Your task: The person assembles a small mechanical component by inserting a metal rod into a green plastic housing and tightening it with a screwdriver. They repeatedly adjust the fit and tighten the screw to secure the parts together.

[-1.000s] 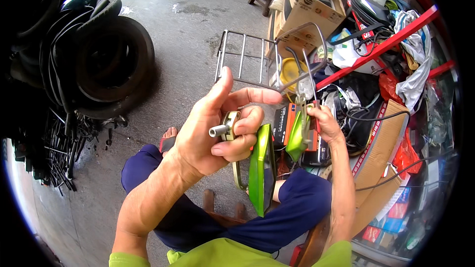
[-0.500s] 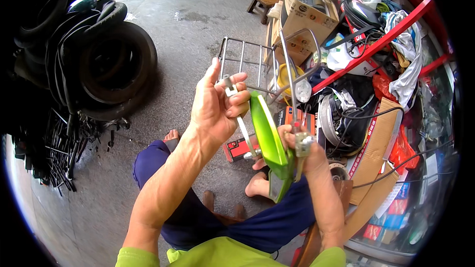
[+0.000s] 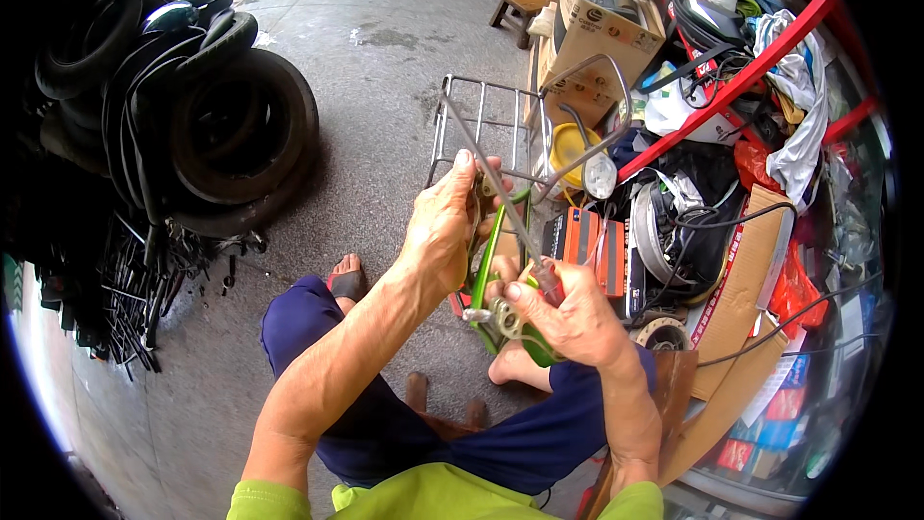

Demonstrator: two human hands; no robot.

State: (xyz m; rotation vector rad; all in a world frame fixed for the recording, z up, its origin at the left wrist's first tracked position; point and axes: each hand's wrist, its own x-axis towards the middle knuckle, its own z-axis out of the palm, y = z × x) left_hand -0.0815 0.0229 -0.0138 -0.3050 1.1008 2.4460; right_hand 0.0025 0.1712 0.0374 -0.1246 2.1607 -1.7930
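Observation:
In front of my knees, a bright green part (image 3: 489, 252) with metal brackets is held between both hands. My left hand (image 3: 443, 226) is closed around its upper end, where a metal clamp shows by the fingertips. My right hand (image 3: 580, 316) grips a screwdriver (image 3: 515, 217) by its reddish clear handle, the long shaft slanting up and left past the left fingertips. The right fingers also touch the part's lower end, next to a metal fitting (image 3: 504, 316). A grey metal wire rack (image 3: 484, 120) stands behind the hands.
Black tyres (image 3: 241, 125) are piled at the left above loose thin black parts (image 3: 130, 279). On the right are an orange-and-black box (image 3: 595, 248), cardboard (image 3: 736, 294), a red frame bar (image 3: 727, 87) and cables. A wooden stool (image 3: 520, 8) stands farther back by a carton (image 3: 606, 29).
The green part and its brackets have been turned between my hands. The screwdriver, upright before, now leans left across the part. My left hand has moved slightly right and down.

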